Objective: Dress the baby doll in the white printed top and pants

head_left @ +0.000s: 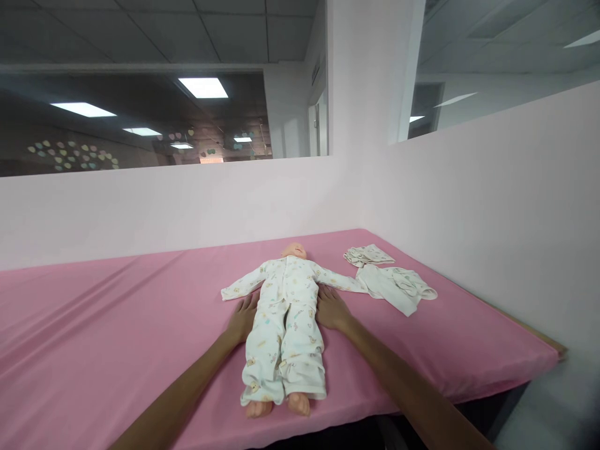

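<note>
A baby doll lies on its back on the pink-covered table, its head away from me and its bare feet near the front edge. It wears a white long-sleeved top and matching trousers, both with small coloured prints. My left hand lies flat against the doll's hip on the left, fingers stretched forward along the cloth. On the other side my right hand rests flat at the doll's waist, fingers extended, the fingertips partly hidden beside the sleeve. Neither hand holds anything.
To the right of the doll lies a crumpled white garment, touching the end of the doll's sleeve. Behind it is a folded patterned cloth. White walls with windows stand along the table's back and right sides.
</note>
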`<state>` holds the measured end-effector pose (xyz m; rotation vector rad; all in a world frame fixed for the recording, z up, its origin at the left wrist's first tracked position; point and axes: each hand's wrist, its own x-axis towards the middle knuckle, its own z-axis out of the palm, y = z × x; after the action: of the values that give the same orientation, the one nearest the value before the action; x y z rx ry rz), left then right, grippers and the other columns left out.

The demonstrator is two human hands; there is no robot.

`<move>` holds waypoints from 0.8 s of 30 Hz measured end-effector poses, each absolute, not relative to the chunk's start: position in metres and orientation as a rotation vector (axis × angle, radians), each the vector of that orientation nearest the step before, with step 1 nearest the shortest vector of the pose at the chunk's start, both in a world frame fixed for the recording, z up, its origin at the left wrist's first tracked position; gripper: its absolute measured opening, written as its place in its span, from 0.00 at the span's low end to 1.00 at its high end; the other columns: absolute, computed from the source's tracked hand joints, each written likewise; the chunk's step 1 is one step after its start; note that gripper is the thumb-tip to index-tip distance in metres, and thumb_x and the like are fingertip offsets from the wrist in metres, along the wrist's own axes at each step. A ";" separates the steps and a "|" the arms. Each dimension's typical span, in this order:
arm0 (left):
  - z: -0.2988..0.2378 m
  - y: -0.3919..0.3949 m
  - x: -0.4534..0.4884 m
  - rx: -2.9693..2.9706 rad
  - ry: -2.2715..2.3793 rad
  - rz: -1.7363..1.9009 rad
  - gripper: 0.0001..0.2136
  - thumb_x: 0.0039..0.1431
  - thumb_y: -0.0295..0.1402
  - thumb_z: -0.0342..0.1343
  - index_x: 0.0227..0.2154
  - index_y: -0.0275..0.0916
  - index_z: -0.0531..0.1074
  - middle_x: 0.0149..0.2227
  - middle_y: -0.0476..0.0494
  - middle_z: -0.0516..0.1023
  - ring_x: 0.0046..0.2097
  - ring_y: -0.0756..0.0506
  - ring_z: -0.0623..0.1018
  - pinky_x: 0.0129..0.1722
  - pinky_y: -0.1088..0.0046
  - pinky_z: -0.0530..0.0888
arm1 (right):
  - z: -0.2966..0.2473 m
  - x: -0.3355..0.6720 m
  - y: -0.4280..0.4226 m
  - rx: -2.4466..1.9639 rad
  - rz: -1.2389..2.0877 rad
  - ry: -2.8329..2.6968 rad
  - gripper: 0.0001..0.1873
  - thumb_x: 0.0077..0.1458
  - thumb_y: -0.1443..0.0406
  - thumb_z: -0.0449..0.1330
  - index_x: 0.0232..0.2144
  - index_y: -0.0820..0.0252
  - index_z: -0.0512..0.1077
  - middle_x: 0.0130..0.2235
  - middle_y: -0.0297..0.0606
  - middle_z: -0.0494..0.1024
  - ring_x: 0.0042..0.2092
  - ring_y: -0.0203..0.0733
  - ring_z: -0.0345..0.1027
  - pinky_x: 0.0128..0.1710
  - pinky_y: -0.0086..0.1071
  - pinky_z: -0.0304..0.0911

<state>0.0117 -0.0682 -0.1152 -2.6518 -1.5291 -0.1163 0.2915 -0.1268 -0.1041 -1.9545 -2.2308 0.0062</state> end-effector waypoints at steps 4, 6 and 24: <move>-0.116 -0.067 0.011 -2.656 -1.529 -0.146 0.29 0.63 0.42 0.44 0.66 0.40 0.54 0.70 0.40 0.45 0.69 0.34 0.48 0.66 0.58 0.51 | -0.104 0.292 -0.127 -1.956 0.014 -2.227 0.37 0.62 0.55 0.43 0.69 0.65 0.43 0.69 0.44 0.45 0.70 0.52 0.34 0.67 0.46 0.32; -0.116 -0.067 0.011 -2.654 -1.530 -0.158 0.29 0.63 0.42 0.45 0.66 0.40 0.55 0.69 0.40 0.47 0.69 0.34 0.48 0.66 0.58 0.51 | -0.103 0.292 -0.127 -1.952 0.017 -2.230 0.37 0.61 0.55 0.43 0.69 0.65 0.43 0.69 0.44 0.45 0.70 0.52 0.34 0.67 0.46 0.32; -0.115 -0.069 0.012 -2.600 -1.495 -0.107 0.28 0.64 0.41 0.44 0.66 0.41 0.55 0.69 0.40 0.47 0.69 0.34 0.50 0.65 0.58 0.55 | -0.104 0.292 -0.127 -1.914 -0.003 -2.213 0.36 0.61 0.57 0.44 0.67 0.67 0.49 0.69 0.47 0.47 0.69 0.55 0.37 0.66 0.49 0.37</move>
<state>0.0123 -0.0686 -0.1151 -2.6004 -1.4953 -0.1069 0.2917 -0.1274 -0.1036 -1.9140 -2.2134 -0.0028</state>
